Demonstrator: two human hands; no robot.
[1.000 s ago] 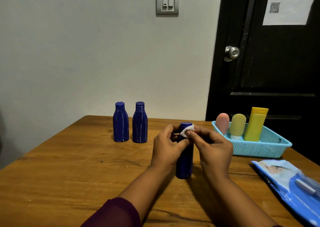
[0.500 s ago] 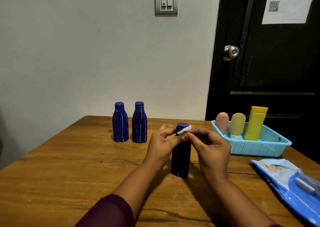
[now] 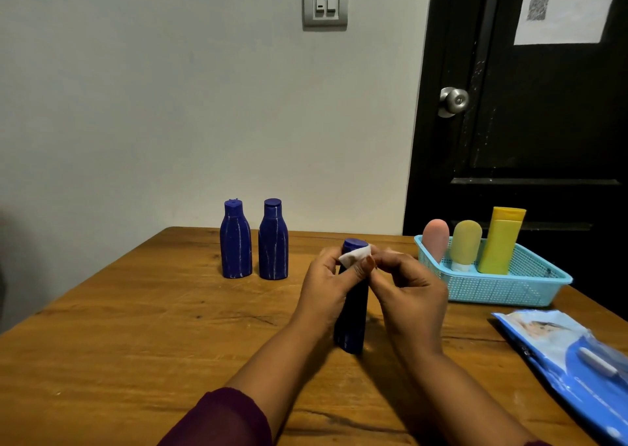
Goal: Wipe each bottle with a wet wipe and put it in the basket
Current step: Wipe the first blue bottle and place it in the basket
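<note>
Left fingers [image 3: 359,269], right fingers [image 3: 387,259] pinching wipe [image 3: 355,254], against upright bottle [image 3: 351,323] cap

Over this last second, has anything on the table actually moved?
The blue bottle being wiped shifted slightly to the person's left, with the wet wipe kept at its cap. Nothing was picked up or let go. The two other blue bottles, the basket and the wipe pack stayed put.

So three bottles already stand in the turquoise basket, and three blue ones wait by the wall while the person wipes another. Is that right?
Not quite. The head view shows only two blue bottles by the wall, not three. The turquoise basket does hold three bottles, and the left hand and right hand hold a wipe on another blue bottle.
</note>
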